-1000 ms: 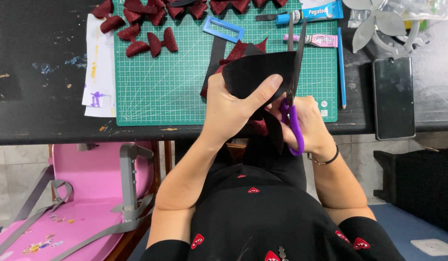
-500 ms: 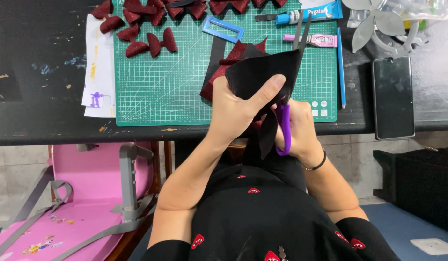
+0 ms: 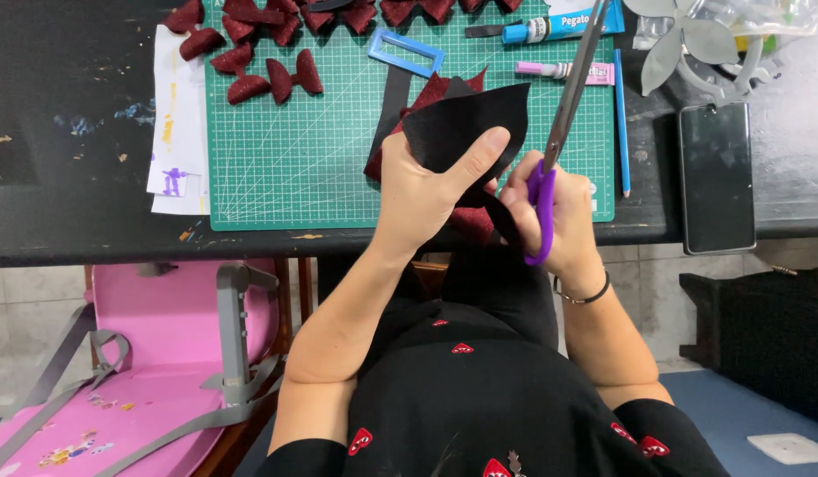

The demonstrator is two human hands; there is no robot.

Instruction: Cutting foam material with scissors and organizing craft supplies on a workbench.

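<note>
Black fabric piece [image 3: 466, 124] pinched in left hand [image 3: 426, 190]; right hand [image 3: 554, 216] grips purple-handled scissors [image 3: 559, 132] alongside.

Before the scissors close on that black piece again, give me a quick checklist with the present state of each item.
1. Left hand holds the black sheet: ok, thumb pinches it on top.
2. Right hand has a grip on the purple-handled scissors: ok.
3. Blades lined up with the sheet's right edge: cannot tell, they look closed and beside it.
4. Left thumb out of the blade path: ok, it lies left of the blades.
5. Green cutting mat beneath the work: ok.
6. Phone out of the way: ok, right of the mat.
</note>
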